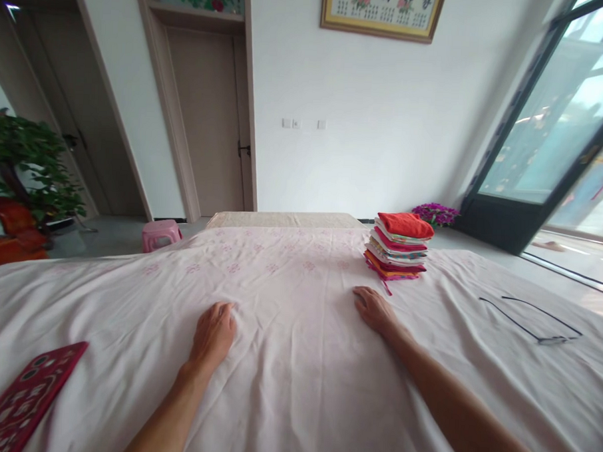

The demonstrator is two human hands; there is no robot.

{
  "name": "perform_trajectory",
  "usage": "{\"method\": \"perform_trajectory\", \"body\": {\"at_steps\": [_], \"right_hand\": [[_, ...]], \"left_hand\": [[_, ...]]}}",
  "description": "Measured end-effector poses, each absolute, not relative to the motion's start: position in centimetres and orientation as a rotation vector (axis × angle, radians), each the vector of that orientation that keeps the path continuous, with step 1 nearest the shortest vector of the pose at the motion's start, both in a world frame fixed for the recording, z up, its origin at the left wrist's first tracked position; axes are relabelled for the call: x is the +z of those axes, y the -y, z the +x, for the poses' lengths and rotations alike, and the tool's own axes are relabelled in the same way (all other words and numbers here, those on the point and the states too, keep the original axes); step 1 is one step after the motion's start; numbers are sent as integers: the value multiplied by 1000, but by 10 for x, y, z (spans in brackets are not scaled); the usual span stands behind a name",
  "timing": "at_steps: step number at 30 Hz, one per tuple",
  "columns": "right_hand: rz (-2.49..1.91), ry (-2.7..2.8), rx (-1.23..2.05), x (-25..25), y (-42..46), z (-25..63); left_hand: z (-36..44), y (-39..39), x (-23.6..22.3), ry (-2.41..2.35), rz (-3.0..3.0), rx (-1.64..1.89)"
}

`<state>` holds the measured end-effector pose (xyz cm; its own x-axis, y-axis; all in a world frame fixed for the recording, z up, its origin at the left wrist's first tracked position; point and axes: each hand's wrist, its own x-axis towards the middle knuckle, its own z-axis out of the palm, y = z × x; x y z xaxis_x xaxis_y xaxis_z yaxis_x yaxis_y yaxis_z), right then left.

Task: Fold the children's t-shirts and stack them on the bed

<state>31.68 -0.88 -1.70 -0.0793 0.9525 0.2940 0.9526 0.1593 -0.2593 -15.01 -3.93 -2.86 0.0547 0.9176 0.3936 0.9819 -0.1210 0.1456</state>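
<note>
A pale pink sheet [283, 305] with faint flower prints and wrinkles covers the broad surface before me. My left hand [215, 332] rests palm down on it, left of the middle, with fingers slightly bent. My right hand [375, 309] lies on the sheet further right, its fingers loosely stretched out over the cloth. Neither hand has an object in it. Just beyond my right hand stands a stack of folded cloths [399, 247], red on top, with white, patterned and orange layers below. The stack and my right hand are apart.
Eyeglasses [551, 338] lie on the sheet at the right. A red phone or phone case [27, 397] lies at the lower left. Beyond the sheet are a pink stool [161, 235], purple flowers [436, 214], a leafy plant [29, 161] and a closed door [206, 115].
</note>
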Motion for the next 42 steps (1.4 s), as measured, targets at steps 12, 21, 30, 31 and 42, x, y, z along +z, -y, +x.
{"method": "perform_trajectory", "body": {"at_steps": [12,21,30,31,42], "right_hand": [[-1824,2028,10,-13,12,312],[-1812,2013,26,-12,13,312],[-1842,2003,56,-8,15,310],[-1840,2005,56,-7,16,310],[-1881,2014,44,-3,23,305]], "left_hand": [[-157,32,-41,1852,-2170,-665],[-160,29,-43,1861,-2184,-666],[-158,30,-42,1854,-2190,-683],[-158,29,-42,1845,-2190,-688],[-165,28,-53,1768,-2215,-794]]}}
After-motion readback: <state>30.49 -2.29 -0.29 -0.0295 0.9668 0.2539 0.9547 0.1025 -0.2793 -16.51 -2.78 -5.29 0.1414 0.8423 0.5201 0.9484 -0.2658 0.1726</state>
